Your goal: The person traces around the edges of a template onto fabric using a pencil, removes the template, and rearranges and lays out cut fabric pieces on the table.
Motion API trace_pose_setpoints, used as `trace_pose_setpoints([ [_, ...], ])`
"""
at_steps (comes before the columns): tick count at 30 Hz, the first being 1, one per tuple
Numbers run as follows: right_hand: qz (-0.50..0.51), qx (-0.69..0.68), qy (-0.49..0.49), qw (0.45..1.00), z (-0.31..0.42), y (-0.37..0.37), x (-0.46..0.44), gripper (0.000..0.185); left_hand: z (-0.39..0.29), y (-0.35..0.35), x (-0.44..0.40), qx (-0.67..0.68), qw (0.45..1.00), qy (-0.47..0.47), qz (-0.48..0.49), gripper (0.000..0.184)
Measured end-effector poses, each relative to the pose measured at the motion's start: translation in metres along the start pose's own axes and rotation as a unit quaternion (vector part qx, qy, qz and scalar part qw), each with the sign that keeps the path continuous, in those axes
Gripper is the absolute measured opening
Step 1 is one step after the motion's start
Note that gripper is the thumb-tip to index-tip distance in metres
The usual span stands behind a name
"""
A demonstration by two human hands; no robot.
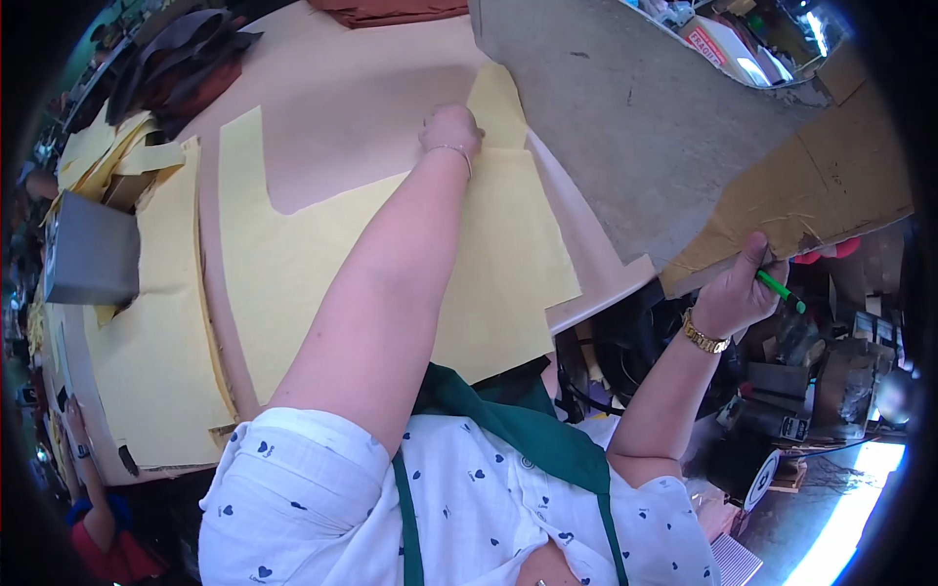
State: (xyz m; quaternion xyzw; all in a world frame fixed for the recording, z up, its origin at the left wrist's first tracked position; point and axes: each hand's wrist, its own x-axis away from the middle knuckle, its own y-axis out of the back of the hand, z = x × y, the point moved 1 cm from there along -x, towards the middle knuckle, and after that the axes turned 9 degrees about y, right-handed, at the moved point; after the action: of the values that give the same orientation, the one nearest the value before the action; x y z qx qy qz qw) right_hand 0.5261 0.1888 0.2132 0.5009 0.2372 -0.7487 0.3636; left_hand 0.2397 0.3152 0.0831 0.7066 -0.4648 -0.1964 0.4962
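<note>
My left hand (pixel 451 130) reaches far across the table, its fingers curled closed at the edge of a large cut sheet of yellow material (pixel 508 254). What those fingers hold, if anything, is hidden. On the right, my right hand (pixel 738 293) has a green pen (pixel 782 292) tucked in it and grips the near edge of a big cardboard sheet (pixel 635 117), thumb on top. The cardboard is raised and lies to the right of the yellow sheet. A narrow tongue of the yellow sheet sticks out beyond my left hand.
At left, a grey block (pixel 93 249) rests on a stack of yellow sheets (pixel 161 361). Dark folded material (pixel 181 68) and reddish-brown material (pixel 386 10) lie at the far side of the pale table (pixel 332 107). Another person's arm (pixel 93 479) shows at the lower left.
</note>
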Motion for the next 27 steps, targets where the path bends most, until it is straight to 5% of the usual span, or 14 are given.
trace_pose_setpoints([
  [2,0.005,-0.012,-0.013,1.0,-0.004,0.002,-0.001,0.021,-0.002,-0.012,-0.018,0.027,0.994,0.005,0.105,0.03],
  [5,-0.003,-0.031,-0.022,0.999,-0.008,0.002,-0.002,0.021,-0.005,-0.002,-0.017,0.018,0.995,0.004,0.096,0.035],
  [8,-0.028,-0.054,-0.02,0.998,-0.012,-0.002,-0.007,0.02,0.013,-0.025,-0.071,0.112,0.989,-0.016,-0.098,0.041],
  [11,-0.031,-0.023,-0.02,0.999,-0.015,0.002,-0.004,0.018,0.016,-0.002,-0.075,0.178,0.973,0.005,-0.149,0.041],
  [14,-0.035,-0.007,-0.039,0.999,-0.022,0.008,-0.001,0.018,0.053,-0.002,-0.08,0.21,0.93,-0.088,-0.289,0.044],
  [16,-0.055,-0.002,-0.063,0.997,-0.019,0.006,0.002,0.022,0.103,0.022,-0.071,0.081,0.963,-0.076,-0.246,0.052],
  [20,-0.041,0.069,-0.07,0.994,-0.025,0.026,0.007,0.02,0.242,0.079,-0.043,-0.011,0.924,0.199,-0.325,0.049],
  [23,-0.031,0.054,-0.066,0.996,-0.028,0.035,0.011,0.02,0.29,0.118,-0.01,-0.044,0.898,0.357,-0.254,0.045],
  [27,-0.045,0.016,-0.061,0.997,-0.011,0.025,0.009,0.023,0.313,0.121,-0.033,0.007,0.924,0.312,-0.221,0.042],
])
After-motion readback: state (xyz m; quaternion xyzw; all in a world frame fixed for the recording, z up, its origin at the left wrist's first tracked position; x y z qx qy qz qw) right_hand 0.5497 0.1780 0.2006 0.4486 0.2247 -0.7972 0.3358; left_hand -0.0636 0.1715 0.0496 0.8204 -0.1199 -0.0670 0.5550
